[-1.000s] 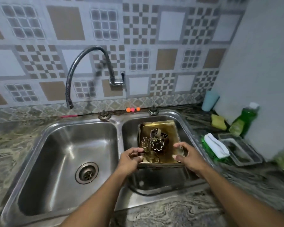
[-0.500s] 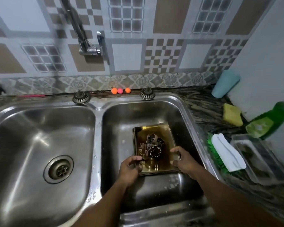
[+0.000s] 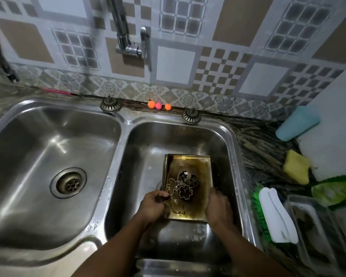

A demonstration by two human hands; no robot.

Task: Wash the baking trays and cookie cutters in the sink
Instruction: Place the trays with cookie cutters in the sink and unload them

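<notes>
Two hands are on the load. The baking trays (image 3: 190, 166) are gold-coloured and stacked, with their edges slightly offset at the far left corner. They sit low inside the right basin (image 3: 233, 144) of the steel sink (image 3: 122, 124). I cannot tell whether the stack touches the basin floor.

Cookie cutters (image 3: 183, 186) lie loose on the top tray, clustered from its middle toward the near end. I make out a flower outline and a bear-like outline, with others overlapping behind them.

The left hand (image 3: 154, 205) grasps the near left edge of the stack, fingers curled round it, thumb up beside a cutter. The right hand (image 3: 218, 206) clasps the near right corner, fingers wrapped over the edge.

The left basin (image 3: 38, 156) shows its drain (image 3: 68, 184). The tap (image 3: 128, 43) is mounted on the tiled wall above the divider. Three small balls (image 3: 159, 105) sit against the wall behind the sink.

On the counter to the right of the sink I note a yellow sponge (image 3: 297, 168), a green bottle (image 3: 332, 192), a white-handled brush (image 3: 276, 214) and a clear tub (image 3: 318, 226).
</notes>
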